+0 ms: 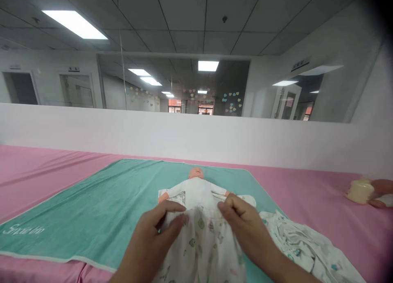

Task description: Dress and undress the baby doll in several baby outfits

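Observation:
A baby doll [198, 189] in a white long-sleeved top lies on its back, arms spread and head toward the wall. Its lower body is hidden behind a white leaf-print baby garment [202, 238] with a gathered upper edge. My left hand [159, 229] pinches that edge between thumb and fingers on the left side. On the right side, my right hand [245, 219] grips the same edge with bent fingers, close to the doll's hand. Beneath the doll, parts of a pale printed cloth [248, 200] show on both sides.
A teal towel [101, 209] with white lettering is spread over a pink-covered table [310, 189]. At right lies a crumpled white printed cloth [303, 242]. Farther right stand a cream-coloured jar [360, 191] and part of a skin-toned object [383, 186]. A white wall [153, 133] with glass above borders the back.

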`<state>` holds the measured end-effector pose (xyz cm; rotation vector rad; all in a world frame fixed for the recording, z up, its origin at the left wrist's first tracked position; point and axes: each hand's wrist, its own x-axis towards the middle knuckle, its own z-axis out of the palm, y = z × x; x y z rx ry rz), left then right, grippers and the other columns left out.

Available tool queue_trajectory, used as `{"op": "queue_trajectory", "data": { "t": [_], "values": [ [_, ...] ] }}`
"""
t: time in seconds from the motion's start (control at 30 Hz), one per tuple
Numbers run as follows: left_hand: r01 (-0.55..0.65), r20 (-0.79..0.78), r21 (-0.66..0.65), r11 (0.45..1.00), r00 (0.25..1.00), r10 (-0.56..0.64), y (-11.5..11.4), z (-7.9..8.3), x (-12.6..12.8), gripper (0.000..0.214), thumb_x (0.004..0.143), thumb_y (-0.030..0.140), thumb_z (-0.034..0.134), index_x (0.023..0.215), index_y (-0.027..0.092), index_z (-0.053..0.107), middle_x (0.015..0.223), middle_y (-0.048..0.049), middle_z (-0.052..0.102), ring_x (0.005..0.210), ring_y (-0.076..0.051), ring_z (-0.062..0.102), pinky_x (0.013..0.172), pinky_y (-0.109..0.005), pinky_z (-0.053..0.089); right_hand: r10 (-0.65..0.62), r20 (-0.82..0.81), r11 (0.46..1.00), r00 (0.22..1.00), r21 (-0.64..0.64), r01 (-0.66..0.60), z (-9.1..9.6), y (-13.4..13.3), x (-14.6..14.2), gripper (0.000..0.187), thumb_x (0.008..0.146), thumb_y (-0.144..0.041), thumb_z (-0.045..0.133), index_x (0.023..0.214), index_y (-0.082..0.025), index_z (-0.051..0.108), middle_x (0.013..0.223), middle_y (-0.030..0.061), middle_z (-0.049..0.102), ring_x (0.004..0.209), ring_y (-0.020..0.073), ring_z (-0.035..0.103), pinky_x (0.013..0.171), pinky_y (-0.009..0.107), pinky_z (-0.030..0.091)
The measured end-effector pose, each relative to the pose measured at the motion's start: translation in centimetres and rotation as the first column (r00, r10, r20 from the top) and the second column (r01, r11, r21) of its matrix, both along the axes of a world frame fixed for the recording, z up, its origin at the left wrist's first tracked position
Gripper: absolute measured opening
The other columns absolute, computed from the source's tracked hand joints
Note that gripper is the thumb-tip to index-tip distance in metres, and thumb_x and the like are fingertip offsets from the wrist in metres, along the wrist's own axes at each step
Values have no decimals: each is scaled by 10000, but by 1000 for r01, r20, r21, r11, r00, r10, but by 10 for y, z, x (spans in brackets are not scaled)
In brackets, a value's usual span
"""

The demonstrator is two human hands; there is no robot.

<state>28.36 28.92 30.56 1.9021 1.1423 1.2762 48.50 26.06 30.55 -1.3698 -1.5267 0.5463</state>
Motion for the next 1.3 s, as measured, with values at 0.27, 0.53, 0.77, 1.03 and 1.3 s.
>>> {"op": "queue_trajectory", "data": {
  "t": [0.27, 0.53, 0.77, 1.03, 1.3],
  "values": [
    [47, 405, 29, 998, 913, -54, -35, -20, 31, 332, 846, 425, 448, 1098, 278, 605, 1156, -9, 593, 1086, -222, 517, 870, -292, 463, 255, -64, 964, 965, 93, -249, -10, -6, -39, 374, 641, -423, 682, 787, -207, 413, 650, -41, 412, 604, 107, 392, 534, 235, 352],
    [276, 78, 357, 892, 943, -323, -29, -10, 19, 328, 867, 274, 446, 1162, 288, 588, 1108, -54, 538, 1039, -207, 484, 924, -337, 423, 206, -71, 978, 976, 52, -203, -5, -5, -38, 391, 676, -324, 671, 931, -221, 392, 744, -28, 485, 629, 106, 427, 556, 234, 373],
    [96, 49, 464, 881, 990, -134, -8, -24, 1, 406, 826, 165, 512, 1209, 295, 476, 1238, -47, 453, 1179, -211, 408, 965, -340, 396, 210, 114, 976, 971, 34, -215, 4, -6, -30, 94, 810, -279, 508, 834, -214, 444, 720, -31, 474, 622, 94, 408, 541, 218, 350],
    [187, -84, 414, 891, 982, -167, 0, -25, -7, 213, 803, 170, 578, 992, 264, 557, 916, 28, 633, 798, -93, 606, 660, -162, 494, 394, 352, 878, 849, 128, -461, 16, -5, -14, 169, 835, -279, 537, 1000, -295, 565, 885, -30, 595, 778, 96, 537, 671, 221, 431],
    [247, -253, 703, 667, 963, -90, -1, -25, -9, 349, 790, 76, 569, 1111, 204, 519, 1188, -76, 556, 987, -135, 587, 761, -199, 515, 367, 448, 787, 815, 318, -529, 10, -6, -3, 394, 792, -155, 594, 1145, -328, 569, 908, -2, 618, 749, 80, 577, 633, 201, 460]
  ]
}}
